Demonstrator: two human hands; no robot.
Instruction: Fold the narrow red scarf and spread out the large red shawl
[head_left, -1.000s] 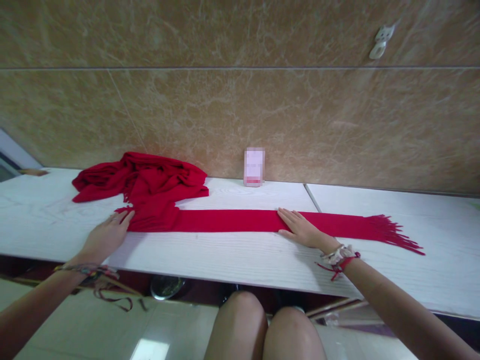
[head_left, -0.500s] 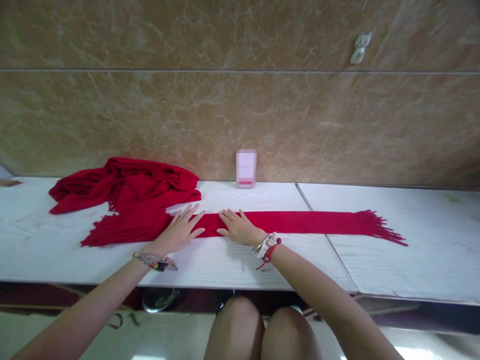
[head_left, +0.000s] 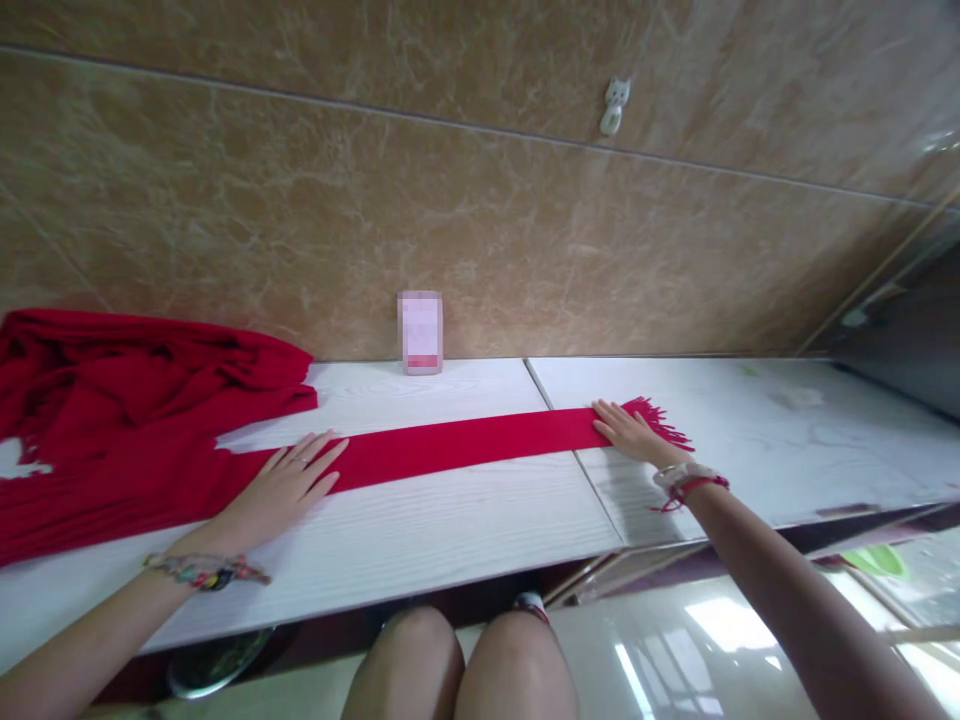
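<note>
A long red scarf (head_left: 465,445) lies folded into a narrow strip across the white table (head_left: 420,530). My left hand (head_left: 289,480) rests flat on the strip near its left part, fingers stretched out. My right hand (head_left: 630,432) lies flat on the strip's right end, just beside the fringe (head_left: 664,420). Both wrists wear bracelets. A heap of red cloth (head_left: 127,385) lies bunched at the far left, joining the strip.
A small pink-and-white card (head_left: 420,332) stands against the brown marble wall behind the scarf. A white hook (head_left: 613,105) hangs on the wall above. A seam divides the table into two boards. My knees show below the table's front edge.
My right hand has slid right along the strip from the middle to the fringed end. My left hand stayed on the left part. The view has swung to the right.
</note>
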